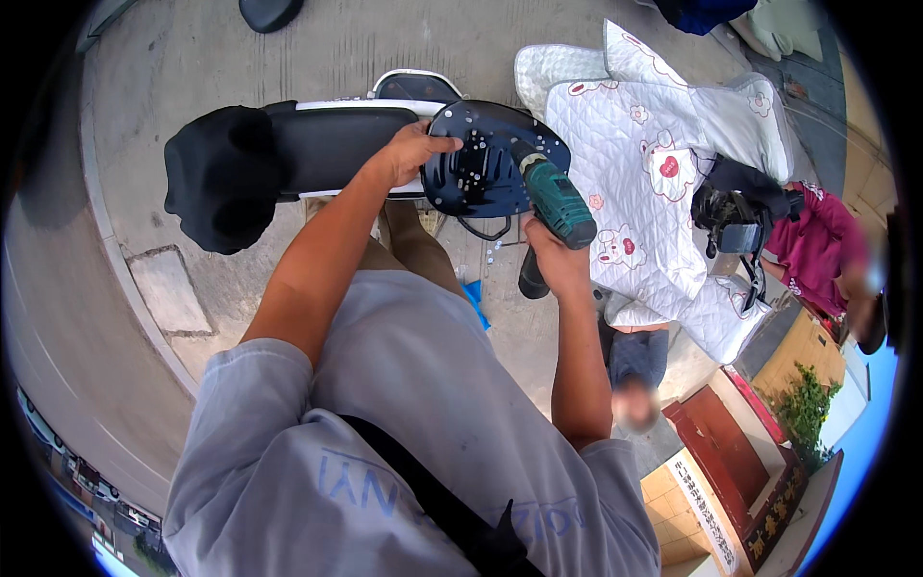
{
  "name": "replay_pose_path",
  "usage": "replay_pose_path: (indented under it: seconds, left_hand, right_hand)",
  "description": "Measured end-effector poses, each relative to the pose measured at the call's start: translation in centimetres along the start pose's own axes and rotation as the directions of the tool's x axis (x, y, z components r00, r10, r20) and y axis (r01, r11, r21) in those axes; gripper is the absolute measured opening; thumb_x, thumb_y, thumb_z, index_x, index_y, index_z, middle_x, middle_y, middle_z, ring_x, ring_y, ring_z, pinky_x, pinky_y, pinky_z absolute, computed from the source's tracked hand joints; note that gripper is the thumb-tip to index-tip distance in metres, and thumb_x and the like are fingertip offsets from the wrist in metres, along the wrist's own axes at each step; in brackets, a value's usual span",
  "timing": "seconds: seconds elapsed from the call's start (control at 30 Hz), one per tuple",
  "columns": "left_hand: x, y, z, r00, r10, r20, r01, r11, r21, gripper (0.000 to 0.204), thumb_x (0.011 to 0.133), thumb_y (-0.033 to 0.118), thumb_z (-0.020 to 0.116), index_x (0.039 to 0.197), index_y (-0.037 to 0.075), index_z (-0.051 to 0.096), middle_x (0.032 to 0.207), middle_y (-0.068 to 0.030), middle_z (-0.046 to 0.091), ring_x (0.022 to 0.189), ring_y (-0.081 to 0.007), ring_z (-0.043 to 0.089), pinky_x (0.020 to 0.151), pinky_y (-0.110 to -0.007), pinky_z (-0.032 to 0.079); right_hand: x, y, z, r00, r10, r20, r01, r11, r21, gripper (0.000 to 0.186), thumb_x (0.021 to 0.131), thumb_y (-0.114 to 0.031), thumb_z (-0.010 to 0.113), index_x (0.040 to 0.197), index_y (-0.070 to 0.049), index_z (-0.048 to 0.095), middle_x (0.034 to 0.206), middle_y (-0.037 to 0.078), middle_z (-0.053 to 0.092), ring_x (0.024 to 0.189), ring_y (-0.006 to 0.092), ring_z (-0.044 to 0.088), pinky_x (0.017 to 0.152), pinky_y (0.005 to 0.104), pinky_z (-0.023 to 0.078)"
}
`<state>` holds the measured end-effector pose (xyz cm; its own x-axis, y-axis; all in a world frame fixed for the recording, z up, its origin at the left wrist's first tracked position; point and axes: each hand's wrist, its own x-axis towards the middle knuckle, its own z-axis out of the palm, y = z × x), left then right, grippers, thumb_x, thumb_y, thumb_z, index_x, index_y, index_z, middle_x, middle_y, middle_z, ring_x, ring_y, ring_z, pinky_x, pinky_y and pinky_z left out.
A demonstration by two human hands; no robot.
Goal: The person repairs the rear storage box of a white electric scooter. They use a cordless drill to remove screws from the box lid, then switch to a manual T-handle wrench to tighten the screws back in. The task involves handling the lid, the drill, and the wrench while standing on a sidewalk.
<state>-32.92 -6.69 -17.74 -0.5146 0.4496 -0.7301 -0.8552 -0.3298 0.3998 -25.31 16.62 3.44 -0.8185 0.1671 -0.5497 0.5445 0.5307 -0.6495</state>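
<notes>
My right hand [556, 258] is wrapped round the grip of a green and black cordless drill [560, 204]. The drill's tip points at a glossy black oval panel [481, 197] with many holes and slots; whether it touches a screw there, I cannot tell. On the panel's left rim, my left hand [413, 154] is closed with the thumb over the top. A thin black loop [488, 234] juts from the panel's near edge. The panel is at the end of a white scooter's long black seat [356, 146], and how it rests there is hidden.
A white quilted cover [596, 154] with rabbit prints drapes the scooter's handlebar end [735, 216] at right. A black covered bulk [219, 178] is at the seat's left end. Blue scraps [476, 303] lie on the pavement. People in maroon [817, 240] and grey [639, 356] are nearby.
</notes>
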Motion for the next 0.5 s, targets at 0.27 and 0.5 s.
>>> replay_pose_path:
  seconds: [0.27,0.5]
  left_hand:
    - [2.8,-1.3,-1.8,0.959,-0.127,0.252,0.193,0.946,-0.262,0.034,0.092,0.01,0.074,0.123,-0.004,0.069,0.113,-0.0138,0.078,0.098,-0.0261,0.077,0.095,-0.043,0.062]
    - [2.0,-0.2,-1.1,0.961,-0.112,0.254,0.182,0.945,-0.271,0.032,0.097,0.013,0.073,0.124,-0.005,0.071,0.115,-0.0151,0.078,0.099,-0.0259,0.079,0.092,-0.042,0.064]
  right_hand:
    - [3.7,0.0,-0.1,0.981,0.097,0.166,-0.092,0.995,-0.042,0.018,0.089,-0.008,0.072,0.106,0.0,0.069,0.091,0.006,0.07,0.069,0.015,0.066,0.067,0.0328,0.053]
    - [5.2,-1.1,0.8,0.967,0.172,0.186,-0.173,0.985,-0.014,0.021,0.088,-0.005,0.072,0.108,0.0,0.069,0.093,0.005,0.07,0.069,0.0149,0.066,0.063,0.0325,0.054]
